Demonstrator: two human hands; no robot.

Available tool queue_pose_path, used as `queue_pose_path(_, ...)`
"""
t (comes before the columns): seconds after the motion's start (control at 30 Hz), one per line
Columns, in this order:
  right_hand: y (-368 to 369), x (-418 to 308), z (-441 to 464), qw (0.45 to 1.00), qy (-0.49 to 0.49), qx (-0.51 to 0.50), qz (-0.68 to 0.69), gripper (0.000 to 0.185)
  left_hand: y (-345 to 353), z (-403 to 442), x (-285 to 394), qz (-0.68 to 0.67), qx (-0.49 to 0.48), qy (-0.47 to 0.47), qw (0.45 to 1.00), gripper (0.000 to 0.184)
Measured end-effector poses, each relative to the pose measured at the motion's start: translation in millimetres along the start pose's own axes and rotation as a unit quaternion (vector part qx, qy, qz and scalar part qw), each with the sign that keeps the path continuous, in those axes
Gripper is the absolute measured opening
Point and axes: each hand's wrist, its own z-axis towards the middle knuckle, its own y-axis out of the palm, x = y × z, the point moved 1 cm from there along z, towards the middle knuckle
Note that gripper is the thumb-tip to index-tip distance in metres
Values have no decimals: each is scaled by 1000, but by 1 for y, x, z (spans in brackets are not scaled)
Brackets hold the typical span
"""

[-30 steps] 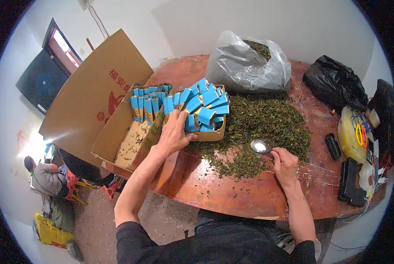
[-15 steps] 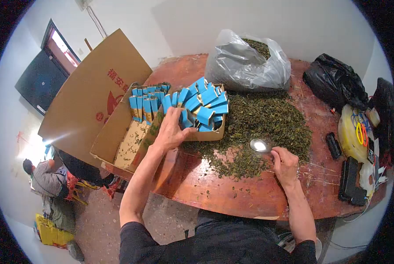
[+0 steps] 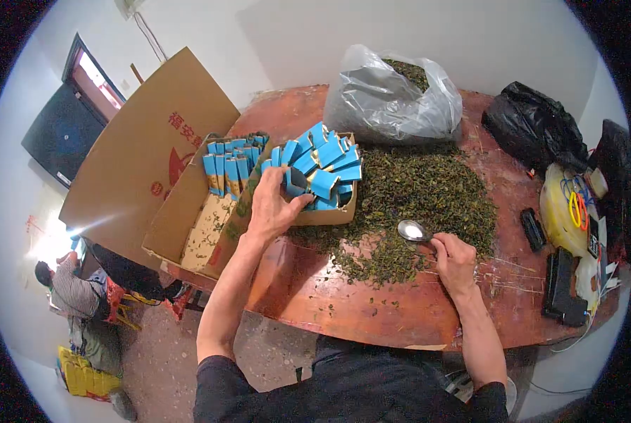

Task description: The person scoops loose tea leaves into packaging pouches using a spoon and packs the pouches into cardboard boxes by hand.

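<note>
My left hand [image 3: 276, 204] is at the front left of a small cardboard box [image 3: 336, 215] heaped with blue packets [image 3: 324, 183]. Its thumb and fingers are closed round a blue packet [image 3: 295, 182] whose dark opening shows. In my right hand [image 3: 454, 257] is a metal spoon [image 3: 414, 230], its bowl over the front of a spread of dark green leaves [image 3: 428, 187]. More blue packets [image 3: 224, 173] stand upright in the larger carton [image 3: 181, 218] to the left, where loose leaf bits lie on the bottom.
Behind the leaves a clear plastic bag [image 3: 393, 106] holds more leaves. At the right are a black bag [image 3: 534, 123], a black device [image 3: 564, 289] and orange-handled scissors [image 3: 578, 211] on the wooden table [image 3: 357, 310]. Another person [image 3: 76, 285] sits far left.
My left hand has shifted slightly right along the box front, and the packet at its fingers has turned so its opening shows. The spoon stays in nearly the same place.
</note>
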Motion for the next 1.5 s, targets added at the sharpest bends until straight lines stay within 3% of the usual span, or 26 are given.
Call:
queue_pose_path(0.2, -1, -2, 1, 999, 32, -6, 29, 5, -15, -1, 37, -21, 36, 44, 998, 52)
queue_pose_path(0.4, 0, -20, 2, 993, 83, -27, 81, 4, -22, -28, 76, -77, 17, 18, 997, 52)
queue_pose_path(0.53, 6, -43, 8, 976, 127, -109, 140, 12, -10, -51, 76, -90, -7, 32, 995, 52)
queue_pose_path(0.67, 15, -55, 17, 965, 137, -176, 137, 16, 9, -71, 79, -127, -40, -28, 991, 53)
queue_pose_path(0.8, 26, -51, 29, 964, 163, -163, 133, 24, 20, -81, 82, -156, -84, -90, 980, 54)
queue_pose_path(0.97, 42, -33, 44, 975, 173, -103, 94, 24, 32, -83, 84, -163, -93, -65, 980, 49)
queue_pose_path(1.2, 57, -18, 57, 996, 73, -44, -36, 21, 43, -82, 83, -169, -91, -53, 980, 53)
queue_pose_path(1.43, 62, -16, 53, 998, -21, -5, -52, 14, 48, -75, 96, -178, -102, -80, 975, 55)
queue_pose_path(1.5, 60, -17, 52, 998, -38, -5, -52, 12, 55, -76, 89, -165, -85, -45, 982, 55)
